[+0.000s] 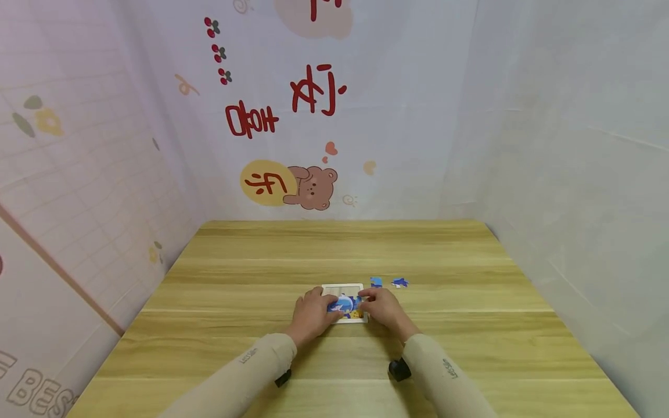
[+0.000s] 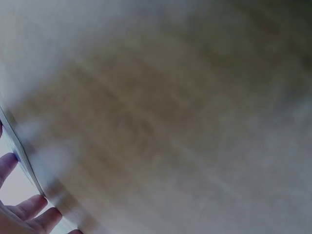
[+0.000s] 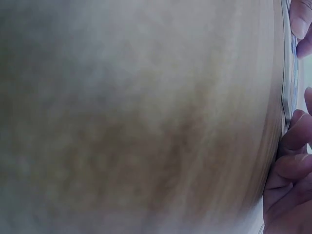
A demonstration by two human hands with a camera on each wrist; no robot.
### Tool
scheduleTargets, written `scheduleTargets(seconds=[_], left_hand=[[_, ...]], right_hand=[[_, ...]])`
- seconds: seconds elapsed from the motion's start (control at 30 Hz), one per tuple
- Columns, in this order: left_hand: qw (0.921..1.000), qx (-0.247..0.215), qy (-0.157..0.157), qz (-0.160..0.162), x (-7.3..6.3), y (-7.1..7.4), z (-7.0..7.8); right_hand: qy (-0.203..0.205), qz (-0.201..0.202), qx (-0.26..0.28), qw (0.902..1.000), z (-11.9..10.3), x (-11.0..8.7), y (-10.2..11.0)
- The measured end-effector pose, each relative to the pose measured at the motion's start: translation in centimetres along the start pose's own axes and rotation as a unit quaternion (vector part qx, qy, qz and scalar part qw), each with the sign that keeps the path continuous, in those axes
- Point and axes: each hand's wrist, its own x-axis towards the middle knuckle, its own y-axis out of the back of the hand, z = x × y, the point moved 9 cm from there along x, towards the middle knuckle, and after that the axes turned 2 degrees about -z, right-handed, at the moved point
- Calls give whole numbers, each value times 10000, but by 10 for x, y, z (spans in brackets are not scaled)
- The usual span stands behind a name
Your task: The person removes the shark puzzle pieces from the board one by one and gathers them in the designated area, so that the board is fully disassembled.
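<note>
A small jigsaw puzzle in a white-rimmed tray (image 1: 342, 285) lies on the wooden table. A blue dolphin picture fills its lower part, with yellow at the lower right; the upper part shows bare backing. My left hand (image 1: 312, 312) holds the tray's left side, its thumb over the picture. In the left wrist view, fingertips (image 2: 34, 204) lie along the tray's edge. My right hand (image 1: 384, 307) is at the tray's right side, thumb and index finger pinching a blue puzzle piece at the picture's right edge. Its other fingers (image 3: 295, 134) are curled beside the rim.
Two loose puzzle pieces lie beyond the right hand: a light-and-dark-blue piece (image 1: 376, 282) near the tray's corner and a dark blue-and-white piece (image 1: 400, 283) farther right. Printed cloth walls (image 1: 392, 116) stand behind and beside the table (image 1: 251, 249).
</note>
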Motion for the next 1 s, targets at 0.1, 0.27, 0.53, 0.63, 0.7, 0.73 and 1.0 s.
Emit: scheduleTargets(seconds=[0.1, 0.27, 0.53, 0.63, 0.7, 0.73, 1.0], left_hand=[[10000, -3, 12, -16, 0, 1, -1], [10000, 41, -15, 5, 0, 0, -1], [10000, 78, -30, -6, 0, 0, -2], [10000, 64, -43, 8, -1, -1, -3], [10000, 71, -30, 0, -1, -2, -3], [10000, 74, -34, 9, -1, -2, -3], [10000, 43, -13, 16, -3, 0, -3]], right_hand=[[-2, 41, -163, 9999, -2, 1, 1], [83, 60, -535, 9985, -5, 2, 0], [170, 34, -921, 9956, -8, 2, -2], [203, 15, -948, 9953, -9, 2, -2], [225, -52, -838, 9962, -10, 1, -1], [250, -66, -781, 9966, -11, 1, 0], [338, 404, -1620, 9854, -3, -4, 37]])
